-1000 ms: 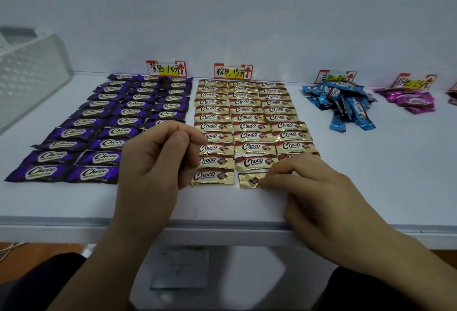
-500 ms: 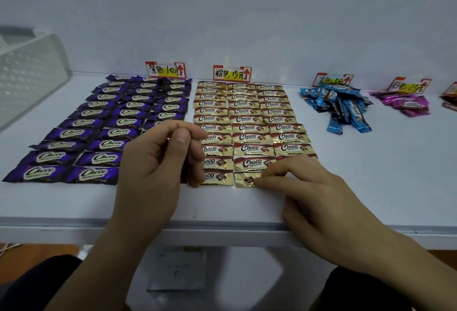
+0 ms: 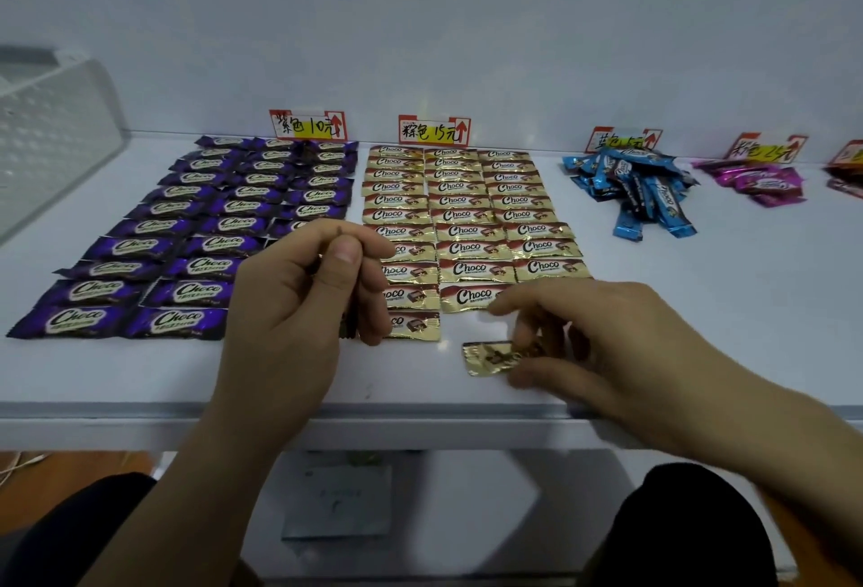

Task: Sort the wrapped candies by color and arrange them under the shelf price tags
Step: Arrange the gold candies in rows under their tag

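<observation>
Gold candy near the front edge of the shelf, just below the middle column of the gold rows under their tag. The right hand pinches its right end between thumb and fingertips. The foil wrapper is probably light, crinkly and slippery, so it is best held by a crimped end. The left hand hovers with its grip curled; whether it holds anything cannot be told. Purple rows lie to the left, and a blue heap is not yet laid out.

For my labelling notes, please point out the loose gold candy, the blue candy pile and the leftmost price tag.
loose gold candy (image 3: 485, 358), head view, its bare left end.
blue candy pile (image 3: 636, 185), head view, middle of the heap.
leftmost price tag (image 3: 312, 126), head view, its yellow strip.
</observation>
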A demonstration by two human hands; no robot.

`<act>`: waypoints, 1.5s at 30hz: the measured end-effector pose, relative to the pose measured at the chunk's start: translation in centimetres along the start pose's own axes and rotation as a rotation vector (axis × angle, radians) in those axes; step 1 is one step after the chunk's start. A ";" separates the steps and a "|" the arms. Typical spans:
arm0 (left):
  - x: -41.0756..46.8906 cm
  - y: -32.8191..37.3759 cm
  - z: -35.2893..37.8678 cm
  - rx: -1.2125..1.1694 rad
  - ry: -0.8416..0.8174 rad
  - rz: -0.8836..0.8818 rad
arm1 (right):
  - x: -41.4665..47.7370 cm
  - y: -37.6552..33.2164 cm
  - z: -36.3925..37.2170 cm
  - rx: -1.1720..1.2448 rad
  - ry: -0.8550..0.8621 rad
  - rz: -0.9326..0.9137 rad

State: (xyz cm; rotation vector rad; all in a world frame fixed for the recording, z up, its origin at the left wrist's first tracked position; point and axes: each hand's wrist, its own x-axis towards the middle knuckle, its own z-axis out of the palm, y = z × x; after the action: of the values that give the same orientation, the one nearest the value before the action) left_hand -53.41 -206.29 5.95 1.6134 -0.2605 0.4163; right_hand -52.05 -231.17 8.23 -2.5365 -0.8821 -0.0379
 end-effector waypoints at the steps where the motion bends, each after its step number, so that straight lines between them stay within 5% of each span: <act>1: 0.0 0.0 0.0 0.003 -0.009 0.003 | 0.1 0.0 -0.7 -0.025 -0.054 -0.002; 8: 0.0 0.1 0.3 0.023 -0.025 0.012 | 0.6 -0.9 -1.1 -0.290 -0.148 -0.118; 15: -0.2 0.3 0.2 0.013 -0.032 -0.010 | 0.2 -1.4 -1.0 0.536 0.133 0.145; 25: -0.2 0.2 0.4 0.008 -0.049 -0.004 | -1.7 0.2 2.4 0.017 0.359 0.041; 31: -0.3 0.2 0.3 0.014 -0.057 -0.004 | -2.1 -0.2 2.9 -0.183 0.133 -0.151; 45: -0.1 0.7 0.0 0.122 0.093 0.078 | -2.0 -0.3 3.0 -0.112 0.200 -0.141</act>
State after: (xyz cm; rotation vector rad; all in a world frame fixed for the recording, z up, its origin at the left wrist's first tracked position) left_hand -53.78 -206.40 6.51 1.7019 -0.2315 0.5747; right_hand -54.20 -230.86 5.35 -2.5129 -1.0000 -0.3878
